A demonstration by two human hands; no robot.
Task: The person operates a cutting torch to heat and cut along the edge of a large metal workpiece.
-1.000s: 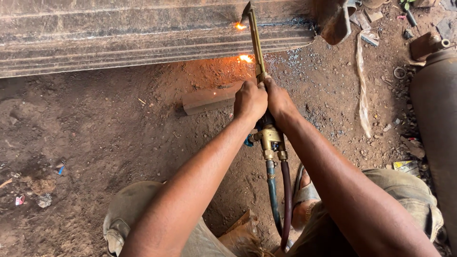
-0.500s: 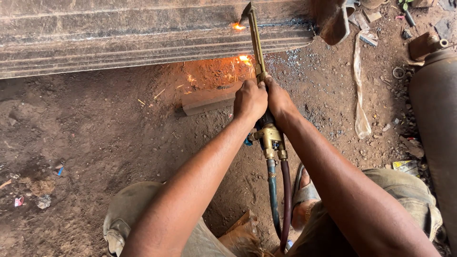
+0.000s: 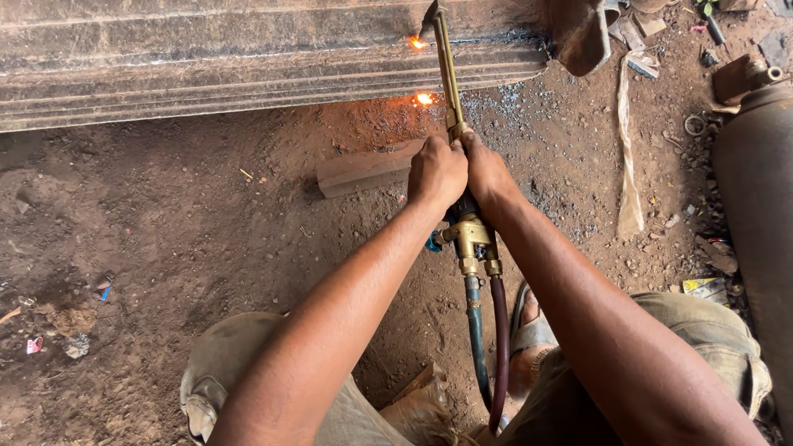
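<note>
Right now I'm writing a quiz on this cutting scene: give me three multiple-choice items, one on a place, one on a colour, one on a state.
1. Where is the torch tip?
A. at the steel beam
B. on the gas cylinder
C. in the dirt

2. What colours are the two hoses?
A. both black
B. teal and dark red
C. yellow and white

3. How is the torch held?
A. left hand only
B. lying loose
C. both hands, the right hand beside the left

Answers: 1 A, a glowing spot shows at the tip on the beam; 2 B, both run down from the brass body; 3 C, both hands close around the handle.
</note>
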